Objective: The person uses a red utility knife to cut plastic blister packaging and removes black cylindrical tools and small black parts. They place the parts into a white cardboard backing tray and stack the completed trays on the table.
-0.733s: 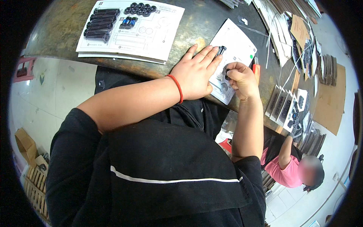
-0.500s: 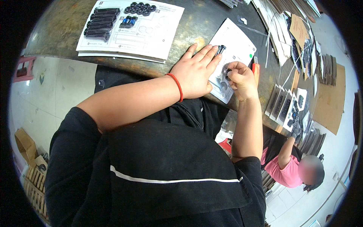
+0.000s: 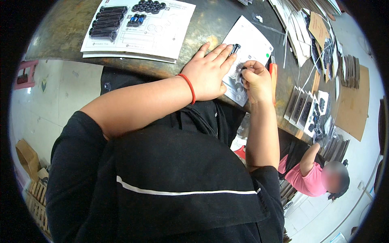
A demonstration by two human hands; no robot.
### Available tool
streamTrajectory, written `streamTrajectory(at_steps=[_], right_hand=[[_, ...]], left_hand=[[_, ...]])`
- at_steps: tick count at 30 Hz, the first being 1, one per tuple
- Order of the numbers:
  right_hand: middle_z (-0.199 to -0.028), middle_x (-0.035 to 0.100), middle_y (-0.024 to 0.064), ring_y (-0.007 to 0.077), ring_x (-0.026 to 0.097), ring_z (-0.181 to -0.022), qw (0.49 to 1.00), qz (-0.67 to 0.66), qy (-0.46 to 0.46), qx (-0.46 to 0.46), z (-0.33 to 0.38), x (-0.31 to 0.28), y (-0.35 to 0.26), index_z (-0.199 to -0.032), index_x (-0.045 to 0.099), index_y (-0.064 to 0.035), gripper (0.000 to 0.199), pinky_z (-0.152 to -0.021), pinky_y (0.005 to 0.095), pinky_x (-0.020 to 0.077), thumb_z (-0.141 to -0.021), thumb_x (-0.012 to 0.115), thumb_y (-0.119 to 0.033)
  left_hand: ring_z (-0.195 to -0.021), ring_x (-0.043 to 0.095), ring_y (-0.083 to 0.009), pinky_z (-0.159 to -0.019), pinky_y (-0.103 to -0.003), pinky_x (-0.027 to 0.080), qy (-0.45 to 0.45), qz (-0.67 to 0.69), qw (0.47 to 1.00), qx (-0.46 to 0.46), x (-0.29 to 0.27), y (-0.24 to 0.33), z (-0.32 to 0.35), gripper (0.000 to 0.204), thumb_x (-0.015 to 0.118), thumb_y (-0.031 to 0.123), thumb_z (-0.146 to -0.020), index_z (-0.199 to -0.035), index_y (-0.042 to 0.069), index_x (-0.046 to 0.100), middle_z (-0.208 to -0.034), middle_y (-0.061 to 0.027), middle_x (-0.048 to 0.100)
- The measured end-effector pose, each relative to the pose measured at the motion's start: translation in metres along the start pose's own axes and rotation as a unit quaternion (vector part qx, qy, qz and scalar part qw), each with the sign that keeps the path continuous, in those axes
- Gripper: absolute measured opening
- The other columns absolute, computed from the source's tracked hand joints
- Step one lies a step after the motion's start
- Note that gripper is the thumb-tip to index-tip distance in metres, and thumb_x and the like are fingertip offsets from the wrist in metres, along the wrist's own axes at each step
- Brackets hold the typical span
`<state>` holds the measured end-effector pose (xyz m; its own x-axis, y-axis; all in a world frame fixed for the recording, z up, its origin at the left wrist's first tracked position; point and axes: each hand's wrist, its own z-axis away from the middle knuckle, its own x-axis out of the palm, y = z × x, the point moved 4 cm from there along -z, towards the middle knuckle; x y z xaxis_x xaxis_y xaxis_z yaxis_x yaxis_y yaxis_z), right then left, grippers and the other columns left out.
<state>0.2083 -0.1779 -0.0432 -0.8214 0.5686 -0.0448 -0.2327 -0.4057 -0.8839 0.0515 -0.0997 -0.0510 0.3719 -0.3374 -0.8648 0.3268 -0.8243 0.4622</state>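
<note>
My left hand [image 3: 206,75] lies flat with fingers apart across the left edge of a white printed card [image 3: 256,35], a red cord around its wrist. Just beyond its fingertips, short black bolts [image 3: 235,49] rest on the card. Over the card's right side, my right hand [image 3: 259,83] pinches a small black round part [image 3: 244,69] between thumb and fingers; its exact kind is mostly hidden. Clear plastic film and some grey shapes [image 3: 239,86] show on the card between the two hands.
At the left, a stack of printed cards [image 3: 162,44] carries long black bolts [image 3: 107,23], black nuts [image 3: 148,6] and blue-banded screws [image 3: 136,20]. An orange-handled tool [image 3: 273,79] lies beside my right hand. Filled cards [image 3: 300,109] and a gloved co-worker [image 3: 308,174] are at the right.
My right hand has tilted and shifted slightly, so the black part shows less. The left hand stays flat on the card. The whole view has moved a little.
</note>
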Motion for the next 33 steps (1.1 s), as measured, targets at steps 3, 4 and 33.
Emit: streamTrajectory(at_steps=[3,4,33], right_hand=[[-0.071,0.059,-0.0005,0.0045,0.05,-0.058,0.993,0.104,0.019,-0.043,0.004,0.012,-0.008,-0.091,0.062,0.0005,0.02,-0.052,0.0194,0.0374,-0.072,0.068,0.004],[-0.071,0.06,-0.0009,0.0037,0.05,-0.057,0.989,0.125,0.011,-0.077,0.006,0.015,-0.011,-0.093,0.062,0.0002,0.02,-0.051,0.0189,0.0367,-0.074,0.066,0.005],[-0.081,0.058,0.0032,0.012,0.051,-0.059,0.88,0.278,-0.017,-0.385,0.077,0.093,-0.059,-0.098,0.064,-0.0053,0.03,-0.053,0.0268,0.0446,-0.072,0.079,-0.003]], left_hand=[[-0.147,0.03,-0.0268,-0.121,-0.05,0.016,0.002,-0.001,1.0,0.004,0.0,-0.001,0.002,0.077,0.062,0.028,-0.078,-0.147,0.003,0.04,-0.157,-0.0174,0.033],[-0.147,0.029,-0.0267,-0.121,-0.05,0.017,0.001,0.0,1.0,0.005,0.0,0.0,0.002,0.075,0.062,0.028,-0.077,-0.146,0.004,0.041,-0.157,-0.0172,0.033],[-0.091,0.069,-0.017,-0.085,-0.031,0.058,-0.005,0.731,0.641,-0.235,-0.064,-0.028,0.047,0.037,0.048,0.021,-0.105,-0.129,-0.006,0.057,-0.106,-0.013,0.068]])
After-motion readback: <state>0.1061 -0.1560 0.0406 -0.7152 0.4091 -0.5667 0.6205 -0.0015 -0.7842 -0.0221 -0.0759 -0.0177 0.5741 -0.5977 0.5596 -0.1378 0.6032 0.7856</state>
